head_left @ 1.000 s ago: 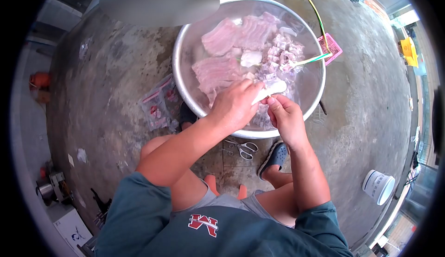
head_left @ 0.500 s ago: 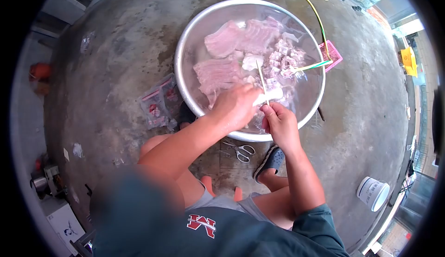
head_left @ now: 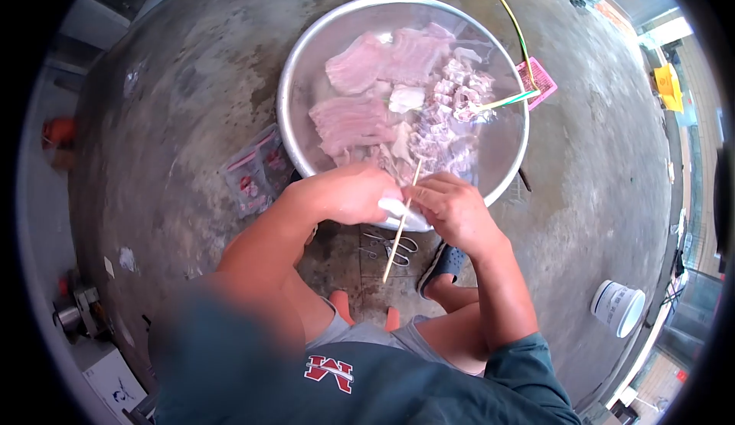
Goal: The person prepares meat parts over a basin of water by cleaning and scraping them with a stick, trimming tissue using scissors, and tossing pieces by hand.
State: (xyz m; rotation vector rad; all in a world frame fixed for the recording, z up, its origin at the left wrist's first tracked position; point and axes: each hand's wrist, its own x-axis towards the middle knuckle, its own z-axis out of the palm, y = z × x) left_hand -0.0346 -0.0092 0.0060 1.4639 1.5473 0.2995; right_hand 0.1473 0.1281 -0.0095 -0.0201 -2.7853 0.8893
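In front of me stands a wide metal basin [head_left: 287,115] of water with pale pink slabs of meat [head_left: 352,122] and cut chunks [head_left: 452,107]. At its near rim, my left hand [head_left: 356,195] is closed on a smooth white piece [head_left: 396,209], whose kind I cannot make out. My right hand [head_left: 452,207] is closed beside it, fingertips pinching a thin wooden stick [head_left: 400,233]. The stick slants across the white piece, its lower end pointing toward me. A flat white piece [head_left: 406,99] lies among the meat.
A yellow-green hose [head_left: 509,101] runs into the basin past a pink basket [head_left: 542,84]. Scissors [head_left: 398,249] lie on the floor between my feet. Plastic bags [head_left: 249,180] lie left of the basin, a white bucket [head_left: 617,308] to the right.
Both hands have come nearer to me, to the basin's near rim. The stick, which pointed away over the meat, now extends toward me past the rim.
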